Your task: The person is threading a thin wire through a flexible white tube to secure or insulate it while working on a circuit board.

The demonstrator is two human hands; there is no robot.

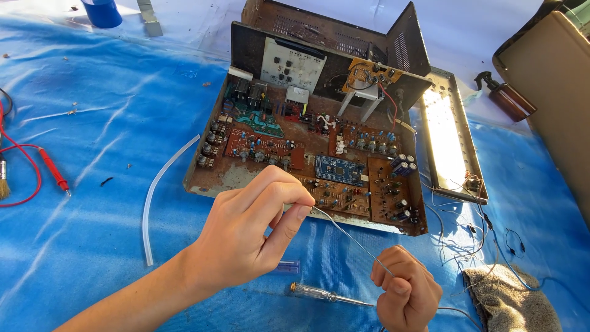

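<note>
Left hand (246, 230) & right hand (405, 292) both closed, pinching thin wire (350, 237) taut btwn them, just in front of rusty circuit chassis (307, 154) on blue worktop (92, 123).

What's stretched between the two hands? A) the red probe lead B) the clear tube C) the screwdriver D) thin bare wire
D: a thin wire runs from the left hand pinch to the right hand fist; the tube, lead and screwdriver lie on the sheet.

Head view, steeply downward, close
</note>
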